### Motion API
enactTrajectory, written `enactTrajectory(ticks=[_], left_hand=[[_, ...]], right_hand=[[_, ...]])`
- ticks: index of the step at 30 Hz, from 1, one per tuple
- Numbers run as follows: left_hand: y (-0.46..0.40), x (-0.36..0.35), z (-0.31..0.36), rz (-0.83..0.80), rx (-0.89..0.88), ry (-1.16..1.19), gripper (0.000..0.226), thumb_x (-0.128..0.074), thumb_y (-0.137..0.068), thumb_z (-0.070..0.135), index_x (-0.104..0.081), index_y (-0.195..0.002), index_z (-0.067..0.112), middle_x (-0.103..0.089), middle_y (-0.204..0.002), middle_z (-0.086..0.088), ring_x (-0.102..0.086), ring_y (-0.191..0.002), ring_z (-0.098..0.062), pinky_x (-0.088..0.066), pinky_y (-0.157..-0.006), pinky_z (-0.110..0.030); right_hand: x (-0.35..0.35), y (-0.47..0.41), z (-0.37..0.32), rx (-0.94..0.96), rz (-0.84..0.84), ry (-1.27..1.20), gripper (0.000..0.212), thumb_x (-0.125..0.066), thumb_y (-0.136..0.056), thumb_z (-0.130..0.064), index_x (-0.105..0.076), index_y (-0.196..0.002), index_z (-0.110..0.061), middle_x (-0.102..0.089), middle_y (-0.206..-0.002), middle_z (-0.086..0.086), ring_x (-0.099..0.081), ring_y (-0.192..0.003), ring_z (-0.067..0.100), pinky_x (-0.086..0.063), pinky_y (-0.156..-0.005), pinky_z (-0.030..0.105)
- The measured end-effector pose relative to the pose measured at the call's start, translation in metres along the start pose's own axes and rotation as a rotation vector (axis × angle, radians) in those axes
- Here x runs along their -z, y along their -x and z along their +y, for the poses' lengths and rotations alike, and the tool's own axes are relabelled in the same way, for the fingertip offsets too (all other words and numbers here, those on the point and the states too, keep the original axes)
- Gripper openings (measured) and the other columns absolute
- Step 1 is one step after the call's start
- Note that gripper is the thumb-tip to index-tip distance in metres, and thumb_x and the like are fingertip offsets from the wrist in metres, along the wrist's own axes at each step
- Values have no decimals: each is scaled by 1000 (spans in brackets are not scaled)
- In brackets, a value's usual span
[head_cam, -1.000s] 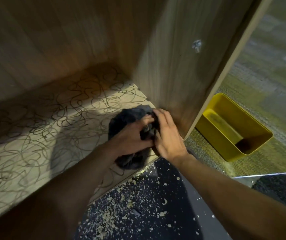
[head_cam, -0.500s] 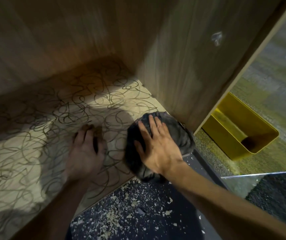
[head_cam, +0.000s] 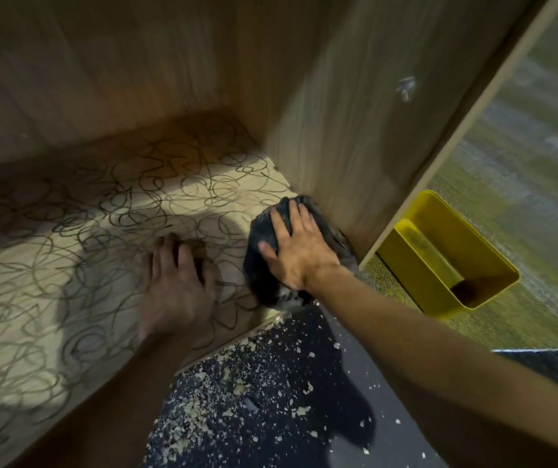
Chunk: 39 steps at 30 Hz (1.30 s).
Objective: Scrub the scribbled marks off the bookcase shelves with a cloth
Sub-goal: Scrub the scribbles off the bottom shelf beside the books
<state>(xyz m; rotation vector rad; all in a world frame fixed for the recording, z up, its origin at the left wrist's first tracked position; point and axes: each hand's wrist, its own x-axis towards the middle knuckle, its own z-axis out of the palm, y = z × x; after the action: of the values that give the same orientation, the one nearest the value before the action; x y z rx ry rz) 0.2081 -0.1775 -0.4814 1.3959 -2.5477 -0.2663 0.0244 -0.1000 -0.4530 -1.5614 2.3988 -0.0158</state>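
- Where both hands bunched the cloth (head_cam: 270, 265) a second ago, only the right hand (head_cam: 296, 246) now presses it, fingers spread flat, against the shelf (head_cam: 78, 238) in the front right corner beside the side panel (head_cam: 355, 130).
- Freed, the left hand (head_cam: 176, 292) rests open on the shelf just beside the cloth, holding nothing.
- Scribbles (head_cam: 108, 211) cover the shelf untouched, so scrubbing looks barely begun.

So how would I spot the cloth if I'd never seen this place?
Find the wooden bookcase's scribbled shelf, and follow it to the front right corner, against the upright side panel. There, the right hand presses flat on the cloth. It is a dark, crumpled bundle, unlike the pale shelf and the yellow bin outside.
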Motion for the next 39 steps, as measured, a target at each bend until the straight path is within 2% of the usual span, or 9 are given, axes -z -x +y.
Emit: enactTrajectory(ticks=[6,11,15,20,24,27,33,36,39], left_hand=[[1,9,8,60,49,21,52,-37,-87,37,-53,-113,-6,-52,-119,-31,-48,-114,-47,-37,-101,-58],[2,10,8,67,100,-11,42,-54,-92,30,-53,-120,-2,-48,-131,-27,-43,-119,-46,-35,-100,-54],[1,12,11,76,75,-22,49,-43,-88,37,-56,-113,-3,-52,-125,-29,-49,-111,-47,-39,-96,-55],[2,12,11,82,77,-4,52,-40,-86,40,-55,-113,-2,-51,-125,-29,-49,-111,-47,-40,-96,-56],[2,15,15,87,81,34,57,-34,-84,42,-53,-113,-3,-51,-123,-29,-47,-111,-46,-40,-95,-55],[3,17,14,65,70,11,54,-37,-86,39,-54,-113,-4,-51,-122,-31,-48,-111,-47,-39,-97,-56],[3,18,14,47,85,-27,50,-38,-88,39,-54,-117,2,-51,-126,-25,-47,-114,-41,-38,-99,-51],[1,16,12,56,78,-32,56,-34,-85,44,-54,-117,2,-54,-122,-25,-50,-110,-42,-40,-96,-52],[2,16,11,46,70,-25,51,-36,-88,41,-53,-115,1,-53,-120,-26,-50,-111,-41,-41,-97,-53]], right_hand=[[-13,50,12,51,48,6,68,-16,-99,-52,9,-152,-17,18,-157,17,20,-145,27,11,-118,37],[3,7,12,94,-67,-46,73,-28,-100,-50,8,-153,-14,21,-156,19,21,-144,29,14,-115,34],[-9,47,23,130,8,-29,71,-25,-100,-49,9,-153,-16,21,-156,18,22,-144,27,13,-117,34],[12,-7,17,133,-175,-72,75,-26,-98,-57,10,-152,-20,24,-156,16,24,-144,27,15,-114,34],[-1,15,13,148,-89,-41,79,-25,-94,-63,13,-151,-23,23,-156,13,24,-143,25,17,-114,37],[-5,40,23,183,-142,-5,75,-21,-95,-63,17,-149,-29,29,-155,7,30,-141,20,19,-114,35],[13,-28,6,103,-189,10,83,-20,-91,-69,17,-150,-23,28,-154,14,27,-142,27,14,-115,37],[0,27,16,211,-39,22,82,-18,-92,-65,15,-151,-19,27,-155,13,28,-142,24,16,-116,34],[-3,69,33,208,-88,19,76,-15,-93,-63,22,-148,-25,37,-150,3,38,-137,14,18,-116,31]])
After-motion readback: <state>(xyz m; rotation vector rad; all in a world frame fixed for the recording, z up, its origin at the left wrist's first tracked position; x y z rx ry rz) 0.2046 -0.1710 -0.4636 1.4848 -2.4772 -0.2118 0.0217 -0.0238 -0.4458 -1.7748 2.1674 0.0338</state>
